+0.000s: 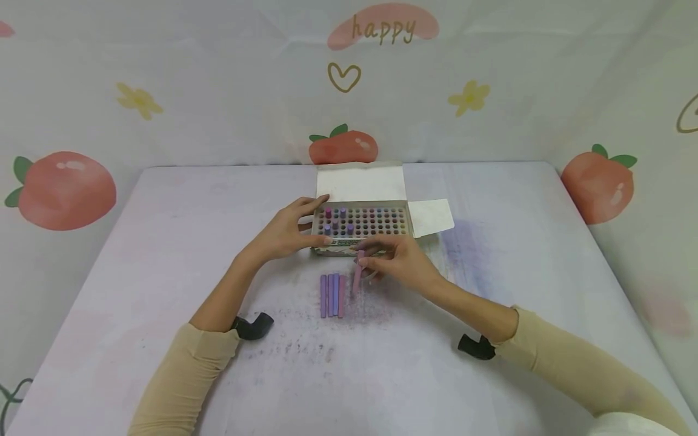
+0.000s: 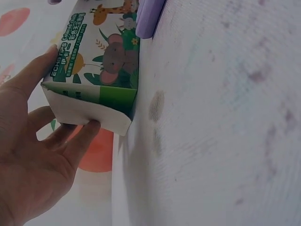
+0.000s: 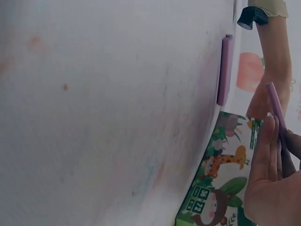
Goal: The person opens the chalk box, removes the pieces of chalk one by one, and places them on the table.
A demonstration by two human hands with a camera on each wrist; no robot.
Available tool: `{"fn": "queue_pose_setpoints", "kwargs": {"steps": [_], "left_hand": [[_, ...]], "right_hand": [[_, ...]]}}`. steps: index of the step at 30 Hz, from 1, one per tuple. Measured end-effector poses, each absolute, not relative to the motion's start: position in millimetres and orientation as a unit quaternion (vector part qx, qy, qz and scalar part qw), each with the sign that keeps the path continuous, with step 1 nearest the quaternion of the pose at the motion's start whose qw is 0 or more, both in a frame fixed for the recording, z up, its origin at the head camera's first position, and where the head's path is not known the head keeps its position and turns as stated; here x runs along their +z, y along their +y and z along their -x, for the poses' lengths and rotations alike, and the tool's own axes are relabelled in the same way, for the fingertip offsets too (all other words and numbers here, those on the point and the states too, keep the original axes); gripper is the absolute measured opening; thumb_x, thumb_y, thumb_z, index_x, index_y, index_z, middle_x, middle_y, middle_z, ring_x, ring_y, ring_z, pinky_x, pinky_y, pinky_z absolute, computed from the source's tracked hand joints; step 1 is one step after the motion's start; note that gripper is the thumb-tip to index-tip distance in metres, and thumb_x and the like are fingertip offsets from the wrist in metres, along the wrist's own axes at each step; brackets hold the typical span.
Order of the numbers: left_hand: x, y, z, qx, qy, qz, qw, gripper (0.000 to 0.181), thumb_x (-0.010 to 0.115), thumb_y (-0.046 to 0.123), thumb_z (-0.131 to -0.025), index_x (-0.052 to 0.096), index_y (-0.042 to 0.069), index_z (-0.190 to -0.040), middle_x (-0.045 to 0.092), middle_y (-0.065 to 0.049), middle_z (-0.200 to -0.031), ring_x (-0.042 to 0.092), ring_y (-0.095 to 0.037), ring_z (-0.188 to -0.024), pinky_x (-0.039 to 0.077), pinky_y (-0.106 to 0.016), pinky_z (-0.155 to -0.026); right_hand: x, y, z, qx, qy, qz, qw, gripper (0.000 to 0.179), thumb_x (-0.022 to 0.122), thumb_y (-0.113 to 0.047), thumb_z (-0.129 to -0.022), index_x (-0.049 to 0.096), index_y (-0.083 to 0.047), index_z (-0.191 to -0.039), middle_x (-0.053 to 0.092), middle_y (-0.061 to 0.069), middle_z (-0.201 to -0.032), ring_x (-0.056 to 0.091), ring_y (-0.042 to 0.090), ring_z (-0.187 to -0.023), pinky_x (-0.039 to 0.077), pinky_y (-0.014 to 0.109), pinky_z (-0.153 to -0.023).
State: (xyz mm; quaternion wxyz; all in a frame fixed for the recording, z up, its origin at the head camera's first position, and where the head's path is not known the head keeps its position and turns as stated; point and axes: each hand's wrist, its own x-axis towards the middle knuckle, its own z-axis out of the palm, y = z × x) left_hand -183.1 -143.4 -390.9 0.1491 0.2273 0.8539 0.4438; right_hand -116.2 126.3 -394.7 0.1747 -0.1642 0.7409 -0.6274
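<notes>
On the table stands a cardboard chalk box (image 1: 360,245) with animal pictures, its lid raised and a holed insert showing inside. Several purple and magenta chalk sticks (image 1: 350,229) poke up from the holes. My left hand (image 1: 286,230) grips the box's left end, thumb at the front corner; close up, its fingers touch the white side flap (image 2: 89,113). My right hand (image 1: 400,260) pinches a mauve chalk stick (image 1: 357,274) between thumb and fingers, just in front of the box. Left of that stick, several purple and pink chalk sticks (image 1: 333,295) lie side by side.
The white lid (image 1: 361,183) leans back behind the box, and a right side flap (image 1: 431,217) spreads outward. Purple chalk smudges (image 1: 466,254) mark the tabletop. A cloth wall (image 1: 245,79) printed with peaches and flowers rises behind the table's far edge.
</notes>
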Motion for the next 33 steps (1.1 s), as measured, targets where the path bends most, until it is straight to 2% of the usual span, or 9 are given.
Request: {"fn": "queue_pose_setpoints", "kwargs": {"steps": [3, 8, 13, 26, 33], "left_hand": [[-392, -144, 183, 0.444, 0.854, -0.227, 0.148, 0.090, 0.082, 0.026, -0.084, 0.030, 0.022, -0.158, 0.037, -0.013, -0.147, 0.036, -0.035, -0.141, 0.047, -0.041, -0.109], [-392, -144, 183, 0.447, 0.853, -0.227, 0.148, 0.090, 0.082, 0.026, -0.084, 0.030, 0.022, -0.158, 0.037, -0.013, -0.147, 0.036, -0.035, -0.141, 0.047, -0.041, -0.109], [-392, -143, 183, 0.449, 0.851, -0.229, 0.147, 0.090, 0.082, 0.027, -0.084, 0.030, 0.022, -0.158, 0.037, -0.013, -0.147, 0.036, -0.035, -0.141, 0.047, -0.042, -0.109], [-393, -144, 182, 0.454, 0.849, -0.225, 0.151, 0.091, 0.082, 0.027, -0.084, 0.030, 0.022, -0.158, 0.036, -0.014, -0.148, 0.035, -0.036, -0.141, 0.046, -0.041, -0.110], [-393, -144, 182, 0.461, 0.844, -0.228, 0.154, 0.091, 0.082, 0.026, -0.084, 0.030, 0.021, -0.158, 0.036, -0.014, -0.149, 0.034, -0.036, -0.142, 0.045, -0.041, -0.111]], "right_hand": [[-396, 124, 113, -0.628, 0.740, 0.161, 0.181, 0.029, 0.070, -0.005, -0.092, 0.068, 0.002, -0.121, 0.072, 0.014, -0.103, 0.071, 0.038, -0.074, 0.062, 0.051, -0.066], [-400, 120, 111, -0.622, 0.746, 0.146, 0.190, 0.028, 0.071, -0.008, -0.092, 0.070, -0.003, -0.119, 0.072, 0.012, -0.103, 0.071, 0.030, -0.071, 0.063, 0.048, -0.064], [-407, 119, 110, -0.624, 0.741, 0.126, 0.214, 0.030, 0.072, -0.008, -0.092, 0.069, 0.001, -0.120, 0.070, 0.014, -0.103, 0.072, 0.025, -0.073, 0.064, 0.044, -0.065], [-418, 117, 113, -0.611, 0.733, 0.091, 0.285, 0.028, 0.070, -0.012, -0.094, 0.071, -0.002, -0.120, 0.074, 0.014, -0.090, 0.074, 0.028, -0.076, 0.064, 0.041, -0.069], [-421, 115, 115, -0.606, 0.728, 0.078, 0.310, 0.027, 0.068, -0.009, -0.095, 0.071, 0.004, -0.118, 0.074, 0.017, -0.090, 0.074, 0.025, -0.078, 0.064, 0.038, -0.073]]}}
